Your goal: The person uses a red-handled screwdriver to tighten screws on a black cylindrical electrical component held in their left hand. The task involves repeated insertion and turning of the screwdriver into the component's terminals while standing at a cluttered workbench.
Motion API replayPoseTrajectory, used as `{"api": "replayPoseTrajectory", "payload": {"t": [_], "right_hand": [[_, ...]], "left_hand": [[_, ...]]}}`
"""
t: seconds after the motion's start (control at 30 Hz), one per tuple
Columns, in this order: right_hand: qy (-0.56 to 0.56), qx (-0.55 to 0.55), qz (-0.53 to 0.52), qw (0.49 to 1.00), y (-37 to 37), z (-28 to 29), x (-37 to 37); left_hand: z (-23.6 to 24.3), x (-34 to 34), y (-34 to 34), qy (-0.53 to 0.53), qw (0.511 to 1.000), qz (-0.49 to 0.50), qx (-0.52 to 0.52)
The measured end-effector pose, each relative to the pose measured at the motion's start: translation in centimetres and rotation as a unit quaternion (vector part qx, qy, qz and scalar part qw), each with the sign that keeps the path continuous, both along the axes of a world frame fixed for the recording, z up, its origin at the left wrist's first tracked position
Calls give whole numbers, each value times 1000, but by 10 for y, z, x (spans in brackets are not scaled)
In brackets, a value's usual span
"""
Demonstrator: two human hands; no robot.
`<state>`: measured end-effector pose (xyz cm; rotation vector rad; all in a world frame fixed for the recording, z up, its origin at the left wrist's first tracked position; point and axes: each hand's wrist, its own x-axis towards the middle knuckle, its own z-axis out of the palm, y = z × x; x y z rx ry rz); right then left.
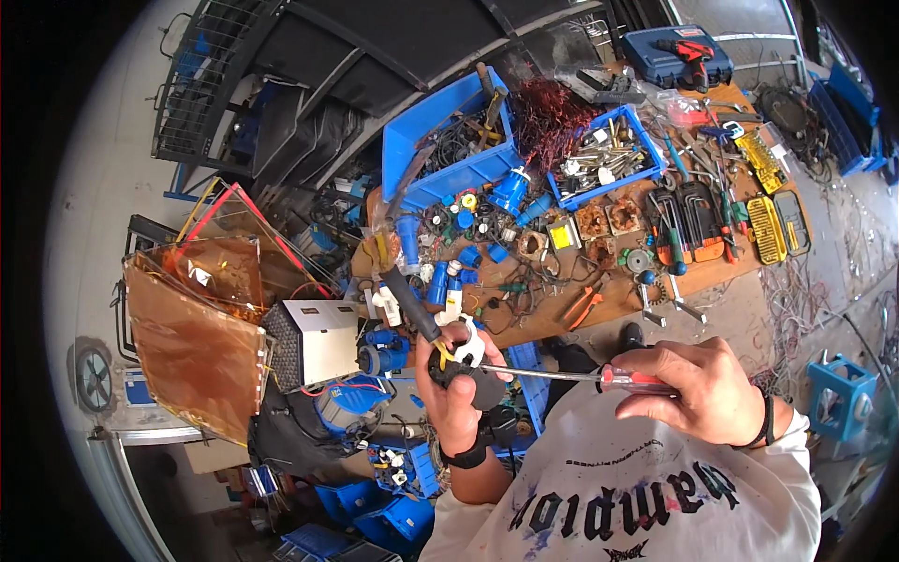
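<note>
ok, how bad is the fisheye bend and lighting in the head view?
Head view: bright, even light, black vignette at the corners; workbench edge bows near the rim; left hand and right hand with the screwdriver stay sharp at centre.

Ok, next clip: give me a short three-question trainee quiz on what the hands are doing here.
1. True or false: the right hand holds a screwdriver with a red handle.
2. Which way does the screwdriver's tip point? A) toward the plug in the left hand B) toward the blue bin C) toward the white box
3. What thick thing runs up from the plug toward the wooden bench?

Key
1. True
2. A
3. A black cable
</note>
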<state>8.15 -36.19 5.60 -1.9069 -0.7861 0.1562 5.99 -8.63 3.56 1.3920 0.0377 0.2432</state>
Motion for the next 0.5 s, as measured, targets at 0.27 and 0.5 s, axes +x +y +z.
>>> {"api": "replayPoseTrajectory", "payload": {"t": [0.27,0.5], "right_hand": [[-132,52,-66,988,5,-1,7],[-157,123,-90,976,7,-5,6]], "left_hand": [[1,0,-2,0,1000,2,-10],[-3,-2,-2,-3,1000,5,-7]]}}
